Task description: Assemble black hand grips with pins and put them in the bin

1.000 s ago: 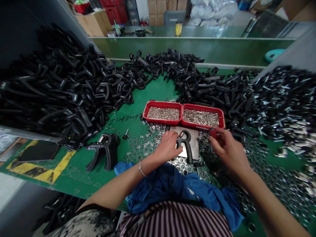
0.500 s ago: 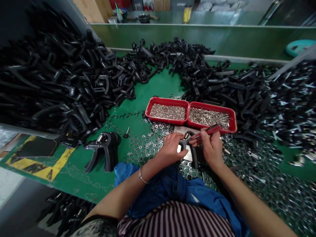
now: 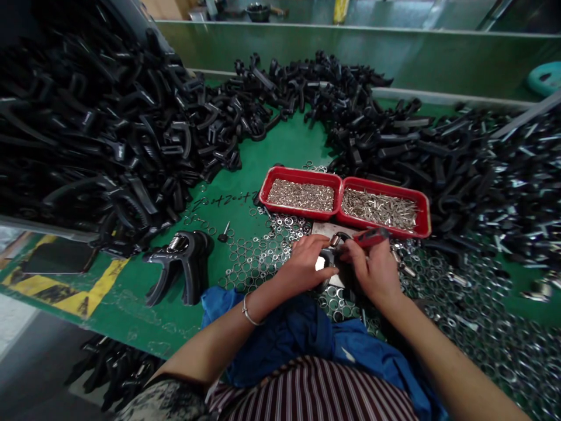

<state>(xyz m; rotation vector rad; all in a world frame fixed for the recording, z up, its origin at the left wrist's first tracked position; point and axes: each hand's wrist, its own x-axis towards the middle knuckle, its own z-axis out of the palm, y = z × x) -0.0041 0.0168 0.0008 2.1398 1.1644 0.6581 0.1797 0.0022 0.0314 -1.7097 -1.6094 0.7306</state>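
Note:
My left hand point(image 3: 307, 263) is closed around a black spring clamp point(image 3: 325, 257) on a pale metal plate point(image 3: 323, 229). A coiled spring point(image 3: 335, 240) shows at the clamp's top, just beyond my left fingertips. In my right hand point(image 3: 376, 270) is a tool with a red handle point(image 3: 371, 237), held over the clamp and pointing left. My right fingers touch the clamp's right side, and they hide the tool's working end, so its exact kind is unclear. Several black spring clamps point(image 3: 193, 266) stand together to the left, a spring visible on the nearest one.
Beyond my hands stand two red trays, one with tiny metal pieces point(image 3: 262, 196), the other with metal pins point(image 3: 427, 217). Loose metal rings point(image 3: 249, 257) surround the plate. Heaps of black clamp parts point(image 3: 166, 134) rise left and behind. A dark flat phone-like object point(image 3: 59, 257) lies far left.
My right hand has turned and moved in closer to the clamp, bringing the red-handled tool with it. My left hand keeps its hold. The whole view has shifted slightly.

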